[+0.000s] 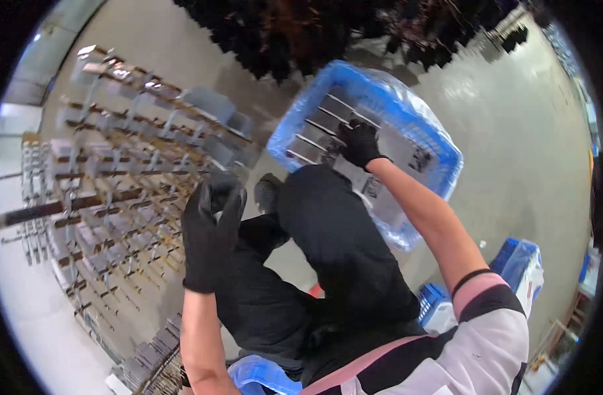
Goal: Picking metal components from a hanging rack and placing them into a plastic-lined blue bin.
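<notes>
My left hand [212, 234], in a black glove, is raised beside a hanging rack. Its thumb and fingers curl toward each other at the tips; whatever is pinched there, if anything, does not show clearly. My right hand [361, 143], also gloved in black, reaches down into a blue plastic basket [446, 148] lined with clear film. Its fingers bend down onto the flat grey parts inside, near some pale divider strips [320, 127]; the fingertips are partly hidden. Grey sheets [397, 148] with dark printed patches lie in the basket beside this hand.
At my left stands a rack [117, 171] with rows of hooks carrying many small grey pieces. Dark bunched items [282, 33] hang across the far side. My legs [334, 224] are between my arms. Another blue film-wrapped crate [519, 263] sits on the floor at right.
</notes>
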`<state>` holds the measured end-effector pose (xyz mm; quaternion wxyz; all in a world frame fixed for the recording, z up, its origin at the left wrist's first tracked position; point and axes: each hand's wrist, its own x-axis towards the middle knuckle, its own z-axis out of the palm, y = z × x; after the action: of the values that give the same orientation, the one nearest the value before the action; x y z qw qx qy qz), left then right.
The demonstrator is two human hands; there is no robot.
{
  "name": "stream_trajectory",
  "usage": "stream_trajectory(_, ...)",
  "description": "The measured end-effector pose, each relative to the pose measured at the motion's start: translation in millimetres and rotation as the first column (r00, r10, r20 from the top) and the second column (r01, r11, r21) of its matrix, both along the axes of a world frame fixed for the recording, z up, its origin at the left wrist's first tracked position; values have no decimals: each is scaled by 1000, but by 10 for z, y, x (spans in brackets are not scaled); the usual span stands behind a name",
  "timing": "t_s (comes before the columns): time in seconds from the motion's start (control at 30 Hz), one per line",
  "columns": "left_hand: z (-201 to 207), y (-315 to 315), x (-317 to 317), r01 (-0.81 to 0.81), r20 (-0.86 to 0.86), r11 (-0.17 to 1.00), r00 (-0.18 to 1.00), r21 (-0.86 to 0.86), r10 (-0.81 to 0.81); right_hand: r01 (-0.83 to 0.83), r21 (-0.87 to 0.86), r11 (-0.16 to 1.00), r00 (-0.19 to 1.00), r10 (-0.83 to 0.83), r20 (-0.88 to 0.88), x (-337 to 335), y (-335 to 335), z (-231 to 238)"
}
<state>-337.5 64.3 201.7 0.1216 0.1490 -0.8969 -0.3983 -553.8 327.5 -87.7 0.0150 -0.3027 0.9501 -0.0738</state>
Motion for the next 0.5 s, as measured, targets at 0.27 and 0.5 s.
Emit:
stream_trajectory(0.27, -834, -923, -730, 6, -92, 997, 996, 77, 1, -348, -597, 723, 932, 338, -134, -33, -1787, 1782)
stream_trajectory(0.5, -1102, -1268, -1317, -121, 26, 944, 990, -307, 135, -362, -438, 823, 916, 402, -2, 52, -2544, 1947)
